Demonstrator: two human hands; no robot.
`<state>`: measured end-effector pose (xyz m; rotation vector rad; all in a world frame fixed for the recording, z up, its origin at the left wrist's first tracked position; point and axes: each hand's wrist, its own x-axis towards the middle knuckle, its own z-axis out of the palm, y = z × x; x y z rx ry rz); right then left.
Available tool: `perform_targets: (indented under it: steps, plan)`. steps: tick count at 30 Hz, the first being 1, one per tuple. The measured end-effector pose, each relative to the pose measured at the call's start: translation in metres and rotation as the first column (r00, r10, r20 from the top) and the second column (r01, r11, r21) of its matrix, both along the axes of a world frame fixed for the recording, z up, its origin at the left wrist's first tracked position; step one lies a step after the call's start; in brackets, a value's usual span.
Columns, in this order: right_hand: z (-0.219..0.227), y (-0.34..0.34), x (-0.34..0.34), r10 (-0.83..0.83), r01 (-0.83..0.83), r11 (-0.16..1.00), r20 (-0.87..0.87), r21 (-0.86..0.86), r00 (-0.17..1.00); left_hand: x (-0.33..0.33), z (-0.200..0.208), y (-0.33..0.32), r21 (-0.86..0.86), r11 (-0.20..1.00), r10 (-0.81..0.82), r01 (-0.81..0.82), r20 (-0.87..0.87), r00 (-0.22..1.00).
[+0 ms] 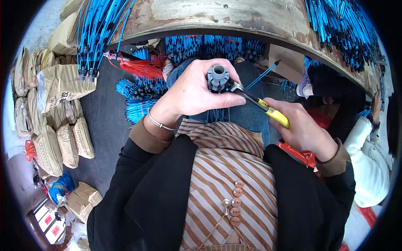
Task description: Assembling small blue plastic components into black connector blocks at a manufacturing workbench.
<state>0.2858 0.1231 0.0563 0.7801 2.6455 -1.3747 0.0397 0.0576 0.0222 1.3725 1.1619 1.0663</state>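
Observation:
My left hand [194, 90] is wrapped round a dark grey, ribbed cylindrical plastic part [218, 77] with a round hollow in its top. Thin blue rods [264, 74] with black tips stick out beyond and below that hand; whether they join the part is hidden. In my right hand [303, 125] is a pair of pliers with yellow handles [277, 118]. Its metal jaws meet the side of the cylindrical part beside my left thumb. Whether the jaws grip anything is too small to tell.
Across the far side runs a worn wooden table [259, 14] with blue rod bundles [106, 31] hanging over its edge. More bundles [142, 106] and red strands [142, 66] lie beneath. Stacked sacks [63, 90] stand left. Another person's white sleeve [370, 167] shows at right.

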Motion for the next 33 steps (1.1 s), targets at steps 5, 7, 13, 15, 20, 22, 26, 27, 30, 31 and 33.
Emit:
perform_targets:
  steps: [5,7,13,15,20,22,26,27,30,31,33]
  plan:
    - [-0.009,-0.004,-0.007,-0.117,0.114,0.987,-0.020,-0.117,0.993,-0.008,-0.001,0.003,0.025,1.000,0.011,-0.012,0.004,1.000]
    - [0.008,0.005,-0.008,-0.081,0.095,0.973,0.073,-0.211,0.994,-0.009,-0.001,-0.002,0.029,1.000,0.012,-0.011,-0.023,1.000]
    - [0.070,0.008,-0.025,-0.007,0.051,0.993,0.374,-0.107,0.927,-0.005,-0.004,0.000,0.038,0.999,-0.003,0.003,0.002,1.000]
    - [0.068,0.003,-0.029,-0.018,0.050,0.996,0.377,-0.074,0.926,-0.006,-0.006,0.004,0.021,1.000,-0.019,0.019,0.004,1.000]
    - [0.041,0.007,-0.028,0.010,-0.021,0.997,0.145,0.077,0.989,-0.014,-0.017,0.012,-0.001,0.999,-0.037,0.038,0.169,0.985]
    - [0.032,0.030,-0.029,-0.090,0.069,0.980,0.108,0.186,0.990,-0.016,-0.032,0.015,0.079,0.996,-0.068,0.036,0.469,0.880]
    - [0.004,0.089,-0.022,-0.322,0.229,0.663,-0.004,0.713,0.947,-0.031,-0.061,0.019,0.071,0.994,-0.106,0.080,0.727,0.678]
    - [-0.005,0.110,-0.018,-0.386,0.151,0.514,0.070,0.844,0.920,-0.035,-0.067,0.019,0.047,0.993,-0.104,0.108,0.783,0.613]
    - [-0.036,0.151,-0.010,-0.391,0.067,0.276,0.049,0.959,0.919,-0.039,-0.082,0.012,0.034,0.995,-0.082,0.095,0.816,0.573]
    - [-0.047,0.159,-0.007,-0.332,0.091,0.199,-0.021,0.976,0.943,-0.038,-0.086,0.009,0.043,0.996,-0.077,0.072,0.801,0.594]
    - [-0.058,0.167,-0.006,-0.194,0.160,0.054,-0.147,0.986,0.970,-0.038,-0.092,0.005,0.057,0.998,-0.061,0.027,0.769,0.636]
